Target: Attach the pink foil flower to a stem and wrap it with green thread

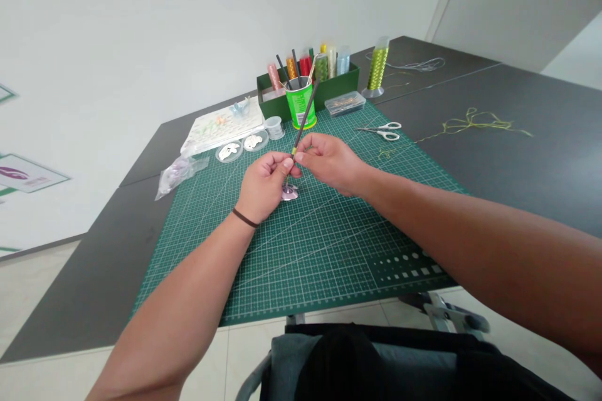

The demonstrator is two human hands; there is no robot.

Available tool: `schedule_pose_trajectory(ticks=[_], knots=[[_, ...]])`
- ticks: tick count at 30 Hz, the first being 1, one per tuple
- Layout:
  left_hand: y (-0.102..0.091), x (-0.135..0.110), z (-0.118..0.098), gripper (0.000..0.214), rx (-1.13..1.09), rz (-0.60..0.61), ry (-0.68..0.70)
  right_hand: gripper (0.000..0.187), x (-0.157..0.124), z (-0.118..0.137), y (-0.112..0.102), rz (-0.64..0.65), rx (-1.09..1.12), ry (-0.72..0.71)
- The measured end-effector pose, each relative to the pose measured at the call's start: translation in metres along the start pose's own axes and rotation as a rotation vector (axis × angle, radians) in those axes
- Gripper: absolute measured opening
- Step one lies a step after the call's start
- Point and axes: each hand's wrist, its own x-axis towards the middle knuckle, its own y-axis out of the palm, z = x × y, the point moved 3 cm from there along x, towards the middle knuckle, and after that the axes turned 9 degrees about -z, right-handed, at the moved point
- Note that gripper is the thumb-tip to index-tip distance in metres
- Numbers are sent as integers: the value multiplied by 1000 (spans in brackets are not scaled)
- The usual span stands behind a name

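In the middle of the view, my left hand pinches a thin dark stick that leans up and to the right. A band of yellow-green thread is wound round the stick just above my left fingertips. Below that hand hangs a shiny pale-purple flower-like piece, partly covered by the fingers. My right hand is closed, with thumb and fingertips against the stick beside the thread band. Whatever lies between those right fingers is too small to make out.
A green cutting mat covers the grey table. Behind stand a green can of sticks, a thread-spool box and a clear case. White-handled scissors and tangled thread lie right; petal dishes and a plastic bag left.
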Motion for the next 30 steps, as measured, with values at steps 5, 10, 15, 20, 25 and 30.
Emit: schedule_pose_trajectory(ticks=[5, 10, 15, 20, 25, 30], knots=[[1, 2, 4, 28, -76, 33, -7, 9, 0, -2, 1, 106, 121, -4], [3, 3, 2, 30, -200, 81, -54, 13, 0, 1, 1, 178, 217, -45], [4, 2, 2, 34, -338, 176, -181, 17, -1, 2, 1, 196, 224, -61], [4, 1, 2, 34, -316, 190, -198, 23, -2, 2, -1, 164, 155, -55], [2, 0, 0, 32, -164, 182, -133, 22, 0, -4, -3, 131, 46, -62], [2, -1, 1, 31, -33, 164, -89, 21, 3, -8, -4, 68, -18, -66]])
